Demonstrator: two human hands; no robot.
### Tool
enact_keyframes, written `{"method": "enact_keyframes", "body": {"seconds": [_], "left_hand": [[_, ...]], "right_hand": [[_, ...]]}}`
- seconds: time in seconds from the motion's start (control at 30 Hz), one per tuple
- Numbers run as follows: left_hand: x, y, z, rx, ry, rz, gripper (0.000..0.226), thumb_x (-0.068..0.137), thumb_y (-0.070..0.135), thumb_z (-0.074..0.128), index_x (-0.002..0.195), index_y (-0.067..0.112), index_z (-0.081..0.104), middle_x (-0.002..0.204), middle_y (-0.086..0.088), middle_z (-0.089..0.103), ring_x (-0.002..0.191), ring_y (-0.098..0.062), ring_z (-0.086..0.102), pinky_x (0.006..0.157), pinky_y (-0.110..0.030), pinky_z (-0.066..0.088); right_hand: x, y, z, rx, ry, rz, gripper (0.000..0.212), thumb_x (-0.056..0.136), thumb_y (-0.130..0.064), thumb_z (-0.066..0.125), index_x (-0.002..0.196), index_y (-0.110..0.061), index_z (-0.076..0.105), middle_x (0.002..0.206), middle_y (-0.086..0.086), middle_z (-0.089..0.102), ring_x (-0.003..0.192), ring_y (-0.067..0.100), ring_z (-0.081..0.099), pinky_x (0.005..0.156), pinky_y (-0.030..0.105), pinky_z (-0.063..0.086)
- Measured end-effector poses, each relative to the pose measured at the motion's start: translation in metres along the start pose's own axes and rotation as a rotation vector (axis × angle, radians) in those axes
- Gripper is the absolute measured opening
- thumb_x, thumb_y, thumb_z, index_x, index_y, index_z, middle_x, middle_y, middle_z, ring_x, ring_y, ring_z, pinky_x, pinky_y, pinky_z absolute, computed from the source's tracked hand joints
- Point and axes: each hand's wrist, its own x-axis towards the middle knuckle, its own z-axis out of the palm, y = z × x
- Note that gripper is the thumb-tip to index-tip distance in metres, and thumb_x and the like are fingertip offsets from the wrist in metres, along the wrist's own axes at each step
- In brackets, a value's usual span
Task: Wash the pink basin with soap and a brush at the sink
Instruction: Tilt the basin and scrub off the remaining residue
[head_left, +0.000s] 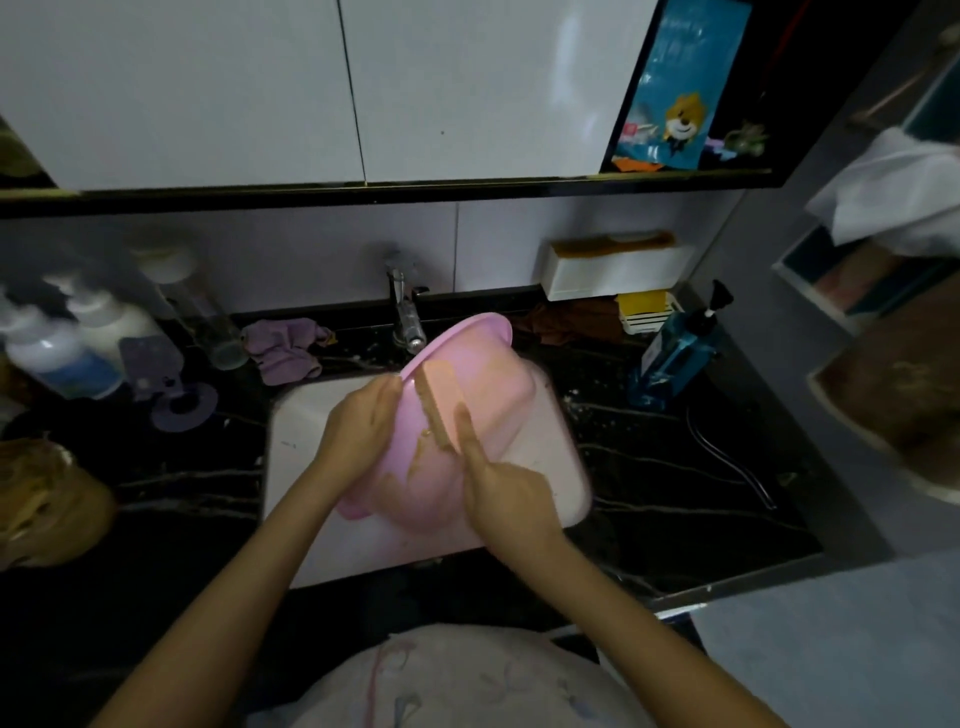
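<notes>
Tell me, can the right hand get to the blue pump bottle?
Probably yes, once it frees up: the right hand holds the brush against the pink basin, but the blue pump bottle stands on its side of the sink, nothing standing between.

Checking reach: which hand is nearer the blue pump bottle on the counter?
Right. The right hand, holding the brush on the pink basin, is nearer, to the blue pump bottle's left; the left hand grips the basin's rim farther left.

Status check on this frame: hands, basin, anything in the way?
Left hand grips the pink basin by its rim. Right hand holds brush against basin, tilted over sink. Faucet close behind rim, nothing blocking.
</notes>
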Motion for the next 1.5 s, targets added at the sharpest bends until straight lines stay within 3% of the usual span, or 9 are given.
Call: {"method": "enact_keyframes", "body": {"seconds": [0.1,0.27,0.53,0.67,0.97,1.03,1.27,1.4,1.5], "left_hand": [[-0.007,-0.006,-0.008,-0.020,0.012,-0.037,0.042,0.081,0.062,0.021,0.081,0.027,0.043,0.083,-0.001,0.059,0.084,-0.031,0.057,0.070,-0.036,0.038],[-0.024,-0.008,-0.001,0.050,0.113,-0.129,0.058,0.070,0.065,0.019,0.091,0.015,0.040,0.081,-0.005,0.055,0.076,-0.032,0.055,0.062,-0.034,0.031],[-0.018,-0.013,0.007,-0.166,0.172,-0.068,0.036,0.082,0.052,0.035,0.081,0.017,0.043,0.075,0.006,0.048,0.072,-0.017,0.047,0.063,-0.032,0.035],[-0.039,-0.039,0.011,-0.322,0.306,-0.156,0.024,0.082,0.042,0.044,0.069,0.022,0.041,0.067,0.005,0.044,0.062,-0.001,0.040,0.061,-0.024,0.034],[-0.071,-0.066,0.044,-0.357,0.180,-0.148,0.066,0.086,0.071,0.030,0.073,0.012,0.056,0.060,0.004,0.050,0.055,0.000,0.048,0.050,-0.029,0.048],[-0.065,-0.060,0.044,-0.386,0.223,-0.157,0.054,0.087,0.068,0.034,0.069,0.020,0.052,0.057,0.006,0.046,0.052,-0.002,0.044,0.049,-0.036,0.049],[-0.018,-0.009,0.013,-0.216,0.153,-0.089,0.049,0.087,0.054,0.036,0.056,0.016,0.032,0.052,0.001,0.033,0.049,-0.008,0.029,0.049,-0.027,0.025],[-0.004,-0.009,0.000,-0.171,0.129,-0.091,0.049,0.088,0.055,0.036,0.055,0.021,0.024,0.051,0.003,0.027,0.050,-0.010,0.027,0.051,-0.032,0.022],[-0.001,-0.011,-0.004,-0.181,0.120,-0.094,0.048,0.086,0.057,0.033,0.055,0.022,0.023,0.050,0.004,0.027,0.050,-0.011,0.027,0.051,-0.034,0.022]], "right_hand": [[0.011,0.036,-0.012,0.119,-0.086,0.043,0.059,0.099,-0.020,0.027,0.150,-0.031,-0.001,0.082,0.012,0.065,0.072,0.032,0.061,0.057,0.035,0.038],[0.037,0.057,-0.016,0.248,0.014,0.288,0.052,0.102,-0.025,0.028,0.152,-0.024,0.014,0.077,0.007,0.056,0.068,0.025,0.055,0.053,0.031,0.039],[0.018,0.030,-0.016,0.078,-0.021,0.044,0.052,0.100,-0.036,0.034,0.149,-0.038,0.015,0.087,0.013,0.067,0.078,0.032,0.061,0.056,0.031,0.032],[0.029,0.049,-0.013,0.103,0.067,0.157,0.050,0.101,-0.030,0.035,0.149,-0.037,0.021,0.082,0.014,0.064,0.073,0.032,0.060,0.056,0.035,0.041],[0.053,0.082,-0.005,0.363,0.104,0.383,0.047,0.100,-0.034,0.034,0.147,-0.029,0.031,0.086,0.012,0.065,0.079,0.027,0.062,0.059,0.031,0.041],[0.055,0.078,-0.005,0.444,0.131,0.406,0.046,0.100,-0.035,0.035,0.146,-0.028,0.031,0.088,0.012,0.066,0.079,0.026,0.062,0.059,0.031,0.043],[0.028,0.045,-0.002,0.421,0.148,0.242,0.046,0.099,-0.039,0.037,0.145,-0.037,0.031,0.080,0.014,0.065,0.071,0.031,0.062,0.059,0.037,0.047],[-0.003,0.044,0.003,-0.010,0.126,-0.199,0.048,0.093,-0.043,0.035,0.139,-0.035,0.045,0.054,0.008,0.061,0.046,0.025,0.058,0.040,0.030,0.040],[0.021,0.068,-0.003,0.008,0.142,0.025,0.043,0.097,-0.035,0.038,0.140,-0.035,0.043,0.060,0.010,0.060,0.051,0.026,0.059,0.045,0.034,0.046]]}}
